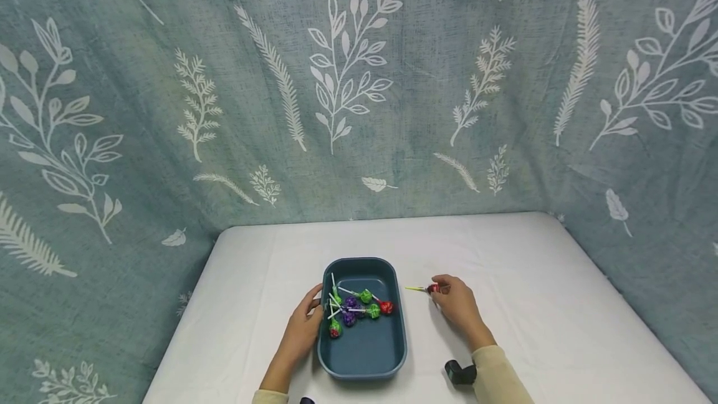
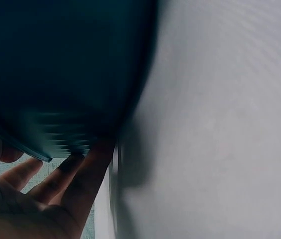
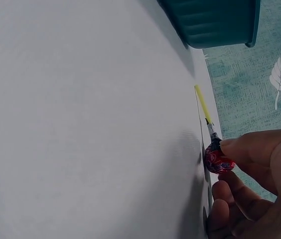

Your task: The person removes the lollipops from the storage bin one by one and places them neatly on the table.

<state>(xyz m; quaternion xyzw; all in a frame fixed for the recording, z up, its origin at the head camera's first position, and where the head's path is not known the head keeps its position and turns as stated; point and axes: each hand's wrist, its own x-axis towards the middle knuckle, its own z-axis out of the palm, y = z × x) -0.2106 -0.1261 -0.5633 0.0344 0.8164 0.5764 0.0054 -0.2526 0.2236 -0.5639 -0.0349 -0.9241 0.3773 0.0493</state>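
Note:
My right hand (image 1: pixel 457 307), to the right of a blue plastic bin (image 1: pixel 361 357), pinches a lollipop (image 3: pixel 217 158) by its red-wrapped head, between thumb and fingertips. Its yellow stick (image 3: pixel 203 103) points toward the bin, close over the white table. On the bin's other side, my left hand (image 1: pixel 303 327) rests with extended fingers (image 2: pixel 83 184) against the outer wall, close under the rim. Inside the bin, toward the far and left part, lie several lollipops with white sticks: green ones (image 1: pixel 373 311), purple ones (image 1: pixel 349 318) and a red one (image 1: pixel 386 307).
The bin stands near the middle of the front part of a white-covered table (image 1: pixel 477 242). A black device (image 1: pixel 460 373) is at my right wrist. Behind the table and along both sides hangs a blue-green curtain (image 1: pixel 392 173) with white leaf prints.

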